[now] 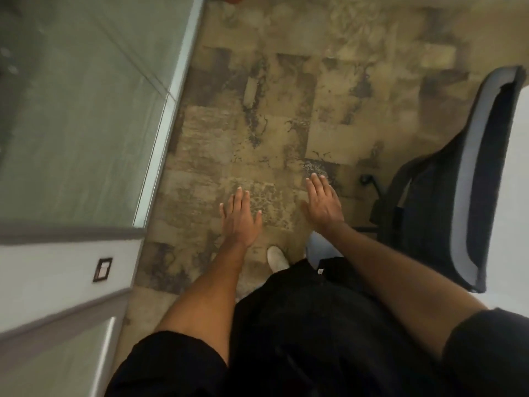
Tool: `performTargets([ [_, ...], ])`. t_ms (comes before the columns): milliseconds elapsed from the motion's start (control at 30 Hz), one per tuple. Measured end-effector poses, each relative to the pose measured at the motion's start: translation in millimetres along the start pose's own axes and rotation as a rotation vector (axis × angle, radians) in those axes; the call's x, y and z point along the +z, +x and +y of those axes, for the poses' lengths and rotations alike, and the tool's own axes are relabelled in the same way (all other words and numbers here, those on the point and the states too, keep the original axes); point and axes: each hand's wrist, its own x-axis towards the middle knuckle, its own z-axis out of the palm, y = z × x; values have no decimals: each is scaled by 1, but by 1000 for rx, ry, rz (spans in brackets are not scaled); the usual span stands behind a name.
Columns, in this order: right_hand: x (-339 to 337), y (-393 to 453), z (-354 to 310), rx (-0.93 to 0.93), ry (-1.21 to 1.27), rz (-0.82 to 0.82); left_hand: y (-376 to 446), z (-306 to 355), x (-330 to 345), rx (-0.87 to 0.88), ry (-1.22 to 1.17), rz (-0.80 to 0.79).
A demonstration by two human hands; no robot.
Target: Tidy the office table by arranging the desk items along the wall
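Note:
I look straight down at a patterned brown carpet point(272, 124). My left hand point(240, 219) and my right hand point(323, 204) are stretched out flat over the floor, fingers apart, holding nothing. No desk items are in view. A pale surface point(515, 196) shows at the right edge, behind the chair; whether it is the office table I cannot tell.
A black office chair point(446, 196) with a grey-edged back stands at the right, close to my right arm. A frosted glass partition point(80, 124) with a metal frame runs along the left, above a white wall with a switch plate point(102, 269). My white shoe point(277, 258) rests on the carpet.

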Motion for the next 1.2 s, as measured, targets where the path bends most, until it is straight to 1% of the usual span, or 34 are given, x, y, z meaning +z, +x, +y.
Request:
performTargets([
  [100,-21,48,-3,62,68,50,58,11,-22,66,27,-21],
  [200,-40,100,0,141,114,51,120,29,-41,128,56,-31],
  [333,-73,173,18,201,130,32,207,57,-74,183,96,-39],
  [467,-138,255,46,301,234,54,285,89,-120,235,136,-36],
  [567,-185,309,72,326,206,134,347,122,-152,284,199,-20],
  [633,-214,329,87,363,243,137,382,153,-172,331,205,-23],
  [733,-241,359,113,438,228,191,440,210,-196,452,247,17],
  [800,-255,375,134,486,277,212,479,252,-208,520,262,4],
  [900,-271,399,173,547,272,240,533,315,-217,653,281,-11],
  [1033,-307,438,236,731,332,294,610,401,-227,815,321,-26],
  [1200,-361,474,294,960,445,366,690,502,-252,977,368,-108],
])
